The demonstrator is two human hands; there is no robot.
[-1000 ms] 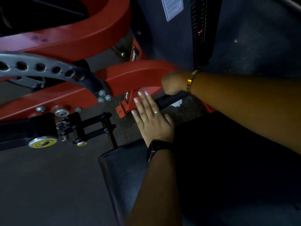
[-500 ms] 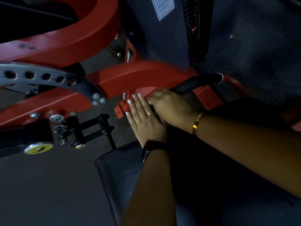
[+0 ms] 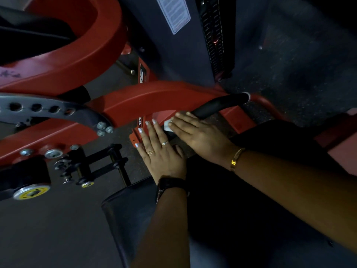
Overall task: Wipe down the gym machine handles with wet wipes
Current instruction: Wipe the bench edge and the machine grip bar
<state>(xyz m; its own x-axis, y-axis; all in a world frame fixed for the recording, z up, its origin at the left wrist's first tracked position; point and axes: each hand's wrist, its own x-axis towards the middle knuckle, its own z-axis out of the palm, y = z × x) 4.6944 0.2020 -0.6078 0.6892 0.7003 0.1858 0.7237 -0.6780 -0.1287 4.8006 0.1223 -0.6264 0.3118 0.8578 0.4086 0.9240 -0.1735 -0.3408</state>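
Note:
A black foam handle (image 3: 222, 103) juts up and to the right from the red machine arm (image 3: 154, 99). My right hand (image 3: 199, 136) lies over the handle's lower end with its fingers stretched out. It presses a white wet wipe (image 3: 168, 128), and only a corner of the wipe shows under the fingertips. The right thumb is hidden. Just to the left, my left hand (image 3: 160, 151) rests flat with straight fingers, its tips reaching the red bracket (image 3: 135, 137). It holds nothing.
The black seat pad (image 3: 125, 213) lies under my forearms. A grey plate with holes (image 3: 48, 109) and black adjustment pins (image 3: 96, 165) are at the left. The dark weight-stack housing (image 3: 183, 55) stands behind the handle, with dark floor around it.
My right hand slid with the wipe from the handle's far end down to its near end, baring the black grip. Its fingers went from curled to stretched out. My left hand stayed put.

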